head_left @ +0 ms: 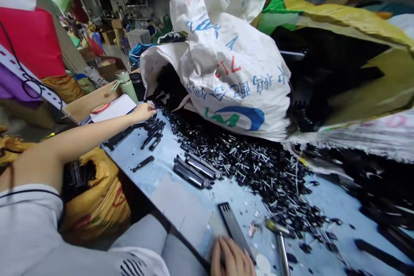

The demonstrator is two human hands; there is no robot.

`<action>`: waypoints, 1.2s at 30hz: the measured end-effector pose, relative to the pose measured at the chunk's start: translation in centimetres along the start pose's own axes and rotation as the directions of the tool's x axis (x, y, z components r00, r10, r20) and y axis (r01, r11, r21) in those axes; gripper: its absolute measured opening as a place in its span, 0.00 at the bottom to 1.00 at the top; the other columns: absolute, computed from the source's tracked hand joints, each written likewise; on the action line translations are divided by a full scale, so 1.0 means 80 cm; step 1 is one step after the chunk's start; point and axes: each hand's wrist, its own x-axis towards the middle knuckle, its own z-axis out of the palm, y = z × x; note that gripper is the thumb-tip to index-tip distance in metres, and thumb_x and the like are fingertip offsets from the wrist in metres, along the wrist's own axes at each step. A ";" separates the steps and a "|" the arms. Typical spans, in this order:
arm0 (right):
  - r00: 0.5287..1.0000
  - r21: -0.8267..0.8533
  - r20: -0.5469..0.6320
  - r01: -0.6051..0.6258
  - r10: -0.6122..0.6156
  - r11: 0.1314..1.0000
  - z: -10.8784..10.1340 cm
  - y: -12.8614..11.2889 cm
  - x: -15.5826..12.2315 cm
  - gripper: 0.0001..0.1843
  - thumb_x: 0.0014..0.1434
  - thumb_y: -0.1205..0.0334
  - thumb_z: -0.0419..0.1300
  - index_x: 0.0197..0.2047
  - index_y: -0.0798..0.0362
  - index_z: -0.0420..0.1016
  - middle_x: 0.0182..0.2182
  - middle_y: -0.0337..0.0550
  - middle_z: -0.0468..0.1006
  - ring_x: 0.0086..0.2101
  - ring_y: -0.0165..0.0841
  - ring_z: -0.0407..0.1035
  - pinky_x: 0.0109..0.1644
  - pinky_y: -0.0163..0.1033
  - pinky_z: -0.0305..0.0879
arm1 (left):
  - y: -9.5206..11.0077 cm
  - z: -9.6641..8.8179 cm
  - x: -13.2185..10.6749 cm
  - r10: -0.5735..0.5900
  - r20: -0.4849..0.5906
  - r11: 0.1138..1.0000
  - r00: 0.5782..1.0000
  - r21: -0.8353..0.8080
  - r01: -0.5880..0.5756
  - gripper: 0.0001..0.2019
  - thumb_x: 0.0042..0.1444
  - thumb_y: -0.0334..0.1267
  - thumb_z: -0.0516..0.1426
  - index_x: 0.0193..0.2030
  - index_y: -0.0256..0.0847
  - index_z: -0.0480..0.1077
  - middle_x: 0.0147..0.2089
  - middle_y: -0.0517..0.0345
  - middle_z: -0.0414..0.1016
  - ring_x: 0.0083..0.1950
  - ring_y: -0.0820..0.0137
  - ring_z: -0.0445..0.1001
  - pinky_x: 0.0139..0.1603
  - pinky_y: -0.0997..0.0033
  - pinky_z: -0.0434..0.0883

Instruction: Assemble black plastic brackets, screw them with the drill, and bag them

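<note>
A black slotted bar point(233, 224) lies near the front edge of the blue table point(166, 148), the right hand point(231, 258) at its lower end, fingers close together; I cannot tell whether they grip it. The left hand point(144, 112) is at the slim black parts point(152, 133) by the white woven sack's point(233, 77) mouth, fingers bunched, their hold unclear; a hammer point(282, 250) lies right of the bar.

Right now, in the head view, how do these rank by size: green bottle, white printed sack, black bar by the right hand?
1. White printed sack
2. Black bar
3. Green bottle; it's farther off, so true size is unsure.
</note>
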 end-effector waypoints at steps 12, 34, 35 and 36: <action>0.993 0.009 -0.112 0.041 -0.040 0.999 -0.012 -0.027 0.000 0.06 0.57 0.67 0.60 0.40 0.55 0.73 0.35 0.46 0.78 0.38 0.37 0.70 0.49 0.49 0.64 | -0.037 0.089 -0.316 -0.155 0.116 0.948 0.981 -0.264 0.180 0.12 0.55 0.46 0.53 0.37 0.39 0.63 0.24 0.63 0.70 0.26 0.71 0.71 0.29 0.74 0.63; 0.993 0.019 -0.088 -0.072 0.074 0.997 -0.003 -0.034 -0.013 0.07 0.59 0.64 0.56 0.38 0.54 0.74 0.36 0.48 0.77 0.38 0.39 0.68 0.45 0.47 0.64 | -0.094 0.111 -0.300 -0.012 -0.122 0.993 0.992 0.114 0.026 0.19 0.54 0.41 0.54 0.50 0.31 0.69 0.48 0.38 0.71 0.52 0.51 0.67 0.52 0.56 0.64; 0.992 0.044 -0.091 -0.086 0.090 0.995 -0.003 -0.038 -0.012 0.07 0.59 0.64 0.56 0.38 0.54 0.74 0.36 0.48 0.77 0.38 0.39 0.68 0.45 0.48 0.63 | -0.091 0.111 -0.302 -0.030 -0.105 1.000 0.994 0.003 0.030 0.19 0.53 0.41 0.55 0.48 0.31 0.70 0.46 0.40 0.72 0.50 0.53 0.69 0.50 0.57 0.65; 0.989 0.088 -0.090 -0.106 0.114 0.990 -0.004 -0.046 -0.010 0.07 0.59 0.63 0.56 0.38 0.54 0.74 0.35 0.48 0.77 0.39 0.39 0.68 0.46 0.48 0.63 | -0.085 0.111 -0.305 -0.052 -0.065 0.989 0.997 -0.140 0.042 0.18 0.52 0.42 0.56 0.47 0.32 0.71 0.44 0.42 0.73 0.47 0.55 0.70 0.48 0.59 0.66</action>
